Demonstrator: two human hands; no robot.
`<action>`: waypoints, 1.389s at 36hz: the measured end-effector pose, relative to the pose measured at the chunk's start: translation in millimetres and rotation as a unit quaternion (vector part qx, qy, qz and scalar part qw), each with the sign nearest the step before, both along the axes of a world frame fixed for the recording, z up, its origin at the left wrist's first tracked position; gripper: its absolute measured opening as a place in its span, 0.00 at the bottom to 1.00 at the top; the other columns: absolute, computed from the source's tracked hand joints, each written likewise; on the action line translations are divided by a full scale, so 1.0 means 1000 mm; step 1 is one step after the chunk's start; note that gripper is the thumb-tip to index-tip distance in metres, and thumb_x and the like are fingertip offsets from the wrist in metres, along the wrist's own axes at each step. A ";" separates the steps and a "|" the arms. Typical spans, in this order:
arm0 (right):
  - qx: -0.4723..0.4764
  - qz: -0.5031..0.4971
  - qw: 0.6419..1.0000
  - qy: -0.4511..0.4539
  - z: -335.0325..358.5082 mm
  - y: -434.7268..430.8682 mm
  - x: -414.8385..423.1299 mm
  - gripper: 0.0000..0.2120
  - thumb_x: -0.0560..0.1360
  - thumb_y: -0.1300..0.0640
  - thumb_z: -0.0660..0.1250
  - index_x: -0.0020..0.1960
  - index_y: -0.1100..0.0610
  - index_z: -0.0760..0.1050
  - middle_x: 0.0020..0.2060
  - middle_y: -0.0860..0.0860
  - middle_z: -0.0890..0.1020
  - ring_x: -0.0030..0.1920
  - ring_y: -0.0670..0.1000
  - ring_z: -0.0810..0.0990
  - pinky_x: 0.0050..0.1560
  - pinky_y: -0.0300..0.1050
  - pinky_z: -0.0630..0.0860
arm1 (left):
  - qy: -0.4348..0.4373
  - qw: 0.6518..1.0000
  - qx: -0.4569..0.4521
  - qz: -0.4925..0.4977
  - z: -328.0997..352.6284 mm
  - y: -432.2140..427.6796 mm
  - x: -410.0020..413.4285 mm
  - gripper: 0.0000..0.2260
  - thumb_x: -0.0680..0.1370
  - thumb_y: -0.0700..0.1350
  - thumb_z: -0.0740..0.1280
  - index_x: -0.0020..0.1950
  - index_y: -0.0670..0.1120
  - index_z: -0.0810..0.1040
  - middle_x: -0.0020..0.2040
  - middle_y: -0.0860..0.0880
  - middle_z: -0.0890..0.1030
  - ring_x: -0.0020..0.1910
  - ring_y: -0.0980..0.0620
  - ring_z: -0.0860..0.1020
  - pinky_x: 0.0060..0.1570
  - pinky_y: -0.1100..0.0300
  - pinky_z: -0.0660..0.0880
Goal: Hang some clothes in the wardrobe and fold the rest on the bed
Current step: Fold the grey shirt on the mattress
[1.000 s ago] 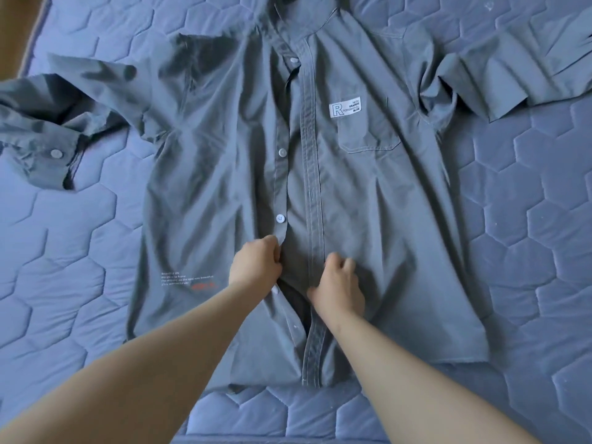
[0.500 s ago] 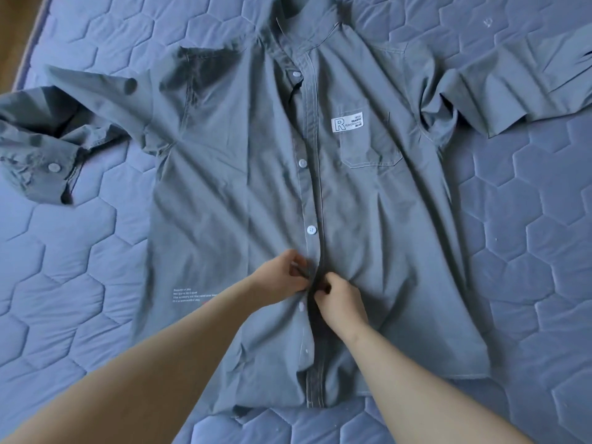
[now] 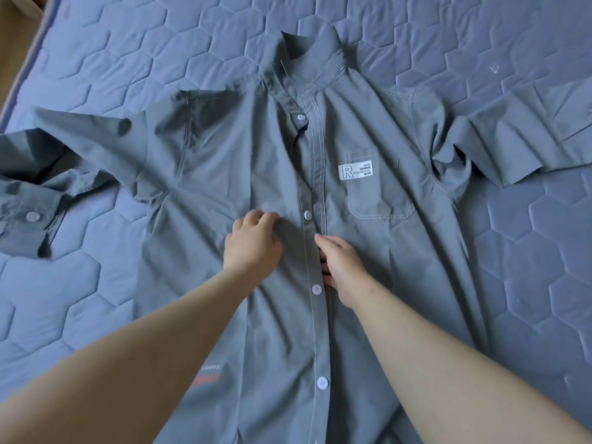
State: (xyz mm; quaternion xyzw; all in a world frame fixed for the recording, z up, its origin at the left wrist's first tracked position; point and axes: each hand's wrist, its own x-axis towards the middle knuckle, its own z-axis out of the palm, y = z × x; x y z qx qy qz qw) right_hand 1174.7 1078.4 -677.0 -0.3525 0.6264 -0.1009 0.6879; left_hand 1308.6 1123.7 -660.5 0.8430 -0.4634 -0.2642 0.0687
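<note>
A grey button-up shirt [image 3: 378, 251] lies face up on the bed, collar away from me, sleeves spread to both sides. A white label [image 3: 356, 169] sits above its chest pocket. My left hand [image 3: 253, 241] rests just left of the button strip at mid-chest, fingers curled into the bunched fabric. My right hand [image 3: 342, 267] is on the right side of the placket; its index finger points up along the strip and its other fingers curl round the placket edge. The front lies closed below my hands, with white buttons [image 3: 316, 289] showing along it.
The blue quilted mattress [image 3: 528, 267] surrounds the shirt on all sides. The left sleeve and its cuff [image 3: 28, 216] lie crumpled near the bed's left edge, beyond which a strip of wooden floor [image 3: 12, 43] shows. The right sleeve [image 3: 528, 133] runs out of view.
Both hands have moved up the shirt front from near the hem to mid-chest. The two front edges, apart a second ago, now lie closed together.
</note>
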 end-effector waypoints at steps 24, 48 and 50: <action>0.022 -0.172 0.984 -0.030 -0.005 -0.166 0.151 0.06 0.75 0.55 0.67 0.44 0.57 0.74 0.37 0.53 0.77 0.30 0.47 0.73 0.24 0.33 0.70 | 0.369 0.876 -0.123 0.285 -0.048 -0.105 0.093 0.17 0.79 0.44 0.62 0.67 0.49 0.68 0.41 0.54 0.71 0.33 0.56 0.68 0.33 0.63 0.64; -0.188 0.124 0.960 0.168 0.030 -0.208 0.143 0.09 0.72 0.63 0.61 0.35 0.55 0.65 0.30 0.51 0.68 0.27 0.50 0.64 0.27 0.37 0.62 | 0.324 0.913 -0.132 0.211 -0.036 -0.091 0.083 0.15 0.76 0.42 0.66 0.63 0.48 0.73 0.53 0.52 0.75 0.49 0.53 0.74 0.50 0.64 0.71; -0.167 0.111 0.965 0.170 0.027 -0.205 0.140 0.07 0.72 0.61 0.61 0.36 0.54 0.66 0.31 0.51 0.70 0.28 0.51 0.67 0.28 0.37 0.62 | 0.240 0.953 -0.104 0.155 -0.038 -0.092 0.082 0.18 0.76 0.44 0.65 0.66 0.50 0.71 0.61 0.49 0.73 0.59 0.49 0.73 0.62 0.54 0.69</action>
